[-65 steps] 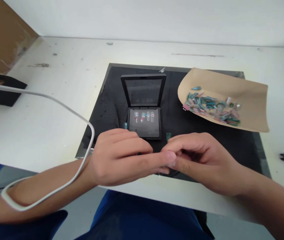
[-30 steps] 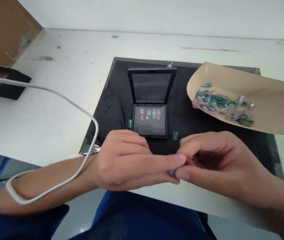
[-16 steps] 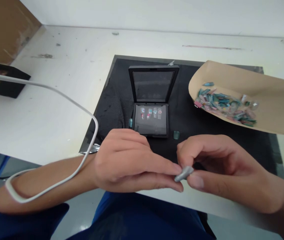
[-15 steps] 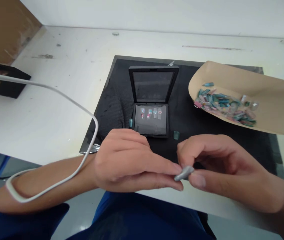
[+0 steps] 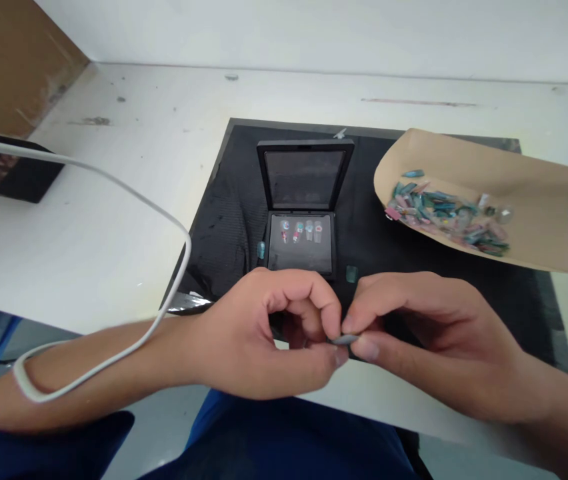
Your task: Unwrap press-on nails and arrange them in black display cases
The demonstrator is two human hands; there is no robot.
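Observation:
My left hand (image 5: 269, 333) and my right hand (image 5: 429, 340) meet just in front of the black mat's near edge. Between them is a small grey putty-like lump (image 5: 345, 339), pinched by the thumb and forefinger of each hand. Beyond the hands stands an opened black display box (image 5: 300, 260), its clear-windowed lid (image 5: 305, 179) raised. Several decorated false nails (image 5: 298, 231) lie in a row on its grey insert. A teal nail piece (image 5: 351, 273) rests on the mat to the box's right, and another teal nail (image 5: 261, 250) is at its left side.
A tan paper tray (image 5: 539, 207) at the right holds a pile of teal, pink and clear false nails (image 5: 444, 207). The black mat (image 5: 229, 193) covers part of the white table (image 5: 114, 220). A white cable (image 5: 129, 190) crosses my left forearm. Far left is a black box (image 5: 29, 173).
My left hand has rolled so its fingers curl round, thumb and forefinger now gripping the lump's left end. The lump has shifted slightly left and looks flatter. My right hand keeps its pinch.

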